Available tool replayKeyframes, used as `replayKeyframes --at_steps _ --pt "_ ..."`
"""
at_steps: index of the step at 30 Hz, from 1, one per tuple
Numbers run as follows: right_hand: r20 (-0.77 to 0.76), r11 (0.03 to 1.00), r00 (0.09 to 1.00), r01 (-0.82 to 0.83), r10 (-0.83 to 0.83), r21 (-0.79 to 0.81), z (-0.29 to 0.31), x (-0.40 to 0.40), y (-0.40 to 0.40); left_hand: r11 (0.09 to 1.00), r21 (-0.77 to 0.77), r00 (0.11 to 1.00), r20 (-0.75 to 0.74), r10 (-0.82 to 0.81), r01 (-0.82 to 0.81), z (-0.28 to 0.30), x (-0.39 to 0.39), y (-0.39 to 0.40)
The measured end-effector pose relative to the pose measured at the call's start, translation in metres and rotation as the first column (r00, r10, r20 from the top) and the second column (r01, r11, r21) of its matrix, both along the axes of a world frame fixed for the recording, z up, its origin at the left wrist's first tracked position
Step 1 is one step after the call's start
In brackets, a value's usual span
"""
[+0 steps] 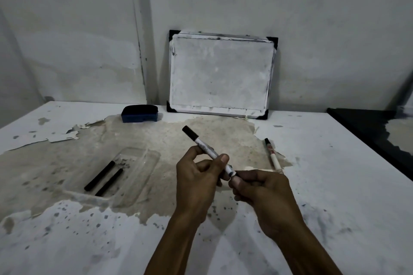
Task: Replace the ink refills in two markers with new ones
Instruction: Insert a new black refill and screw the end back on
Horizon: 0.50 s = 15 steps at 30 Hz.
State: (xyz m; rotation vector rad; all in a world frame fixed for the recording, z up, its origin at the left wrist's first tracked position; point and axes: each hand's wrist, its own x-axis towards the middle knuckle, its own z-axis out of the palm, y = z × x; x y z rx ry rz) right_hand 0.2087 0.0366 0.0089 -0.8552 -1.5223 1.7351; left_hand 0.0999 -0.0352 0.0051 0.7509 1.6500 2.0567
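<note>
While both hands meet above the worn middle of the table [312, 163], a capped marker [206, 148] is held between them, slanting up and away to the left of the grip. The left hand [196, 181] is closed around the lower part of the white barrel, thumb pressed on top; the right hand [261, 190] is pinched shut on the near end of the same marker, its fingertips [237, 182] touching the end piece. The black cap points away from the person, well above and beyond the grip.

To the left of the grip, on the table, lies a clear plastic tray [138, 163]; two black ink refills [104, 178] rest in it side by side, nearly parallel, apart from both hands. To the right of the grip and slightly beyond it, a second marker [272, 154] lies flat on the table, its black cap away from the person, untouched by either hand.

Beyond the grip, a small whiteboard [220, 73] with black corner pieces leans upright against the wall. Beyond and to the left of the grip, a blue eraser [139, 114] with a dark pad sits on the table just beside the whiteboard's lower left corner. Paint on the table has peeled over a broad patch beneath the hands, exposing a bare brownish surface.
</note>
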Motion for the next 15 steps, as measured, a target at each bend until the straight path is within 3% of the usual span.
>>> replayKeyframes --at_steps 3,6,12,15 --pt "-0.123 0.935 0.99 -0.105 0.066 -0.338 -0.001 0.002 0.004 0.999 -0.001 0.999 -0.044 -0.032 0.032 0.003 0.0 0.005" --pt "-0.155 0.891 0.983 -0.152 0.093 -0.427 -0.002 0.005 0.007 0.997 -0.036 0.993 -0.096 -0.066 0.063 0.004 -0.002 0.012" --pt "0.217 0.99 0.966 -0.137 0.141 -0.035 0.008 0.023 0.027 0.978 -0.197 0.985 -0.142 -0.101 0.072 0.002 -0.01 0.032" --pt "0.339 0.98 0.939 -0.016 -0.053 0.197 0.006 0.031 0.05 0.948 -0.312 0.972 -0.198 -0.125 0.058 -0.001 -0.018 0.05"
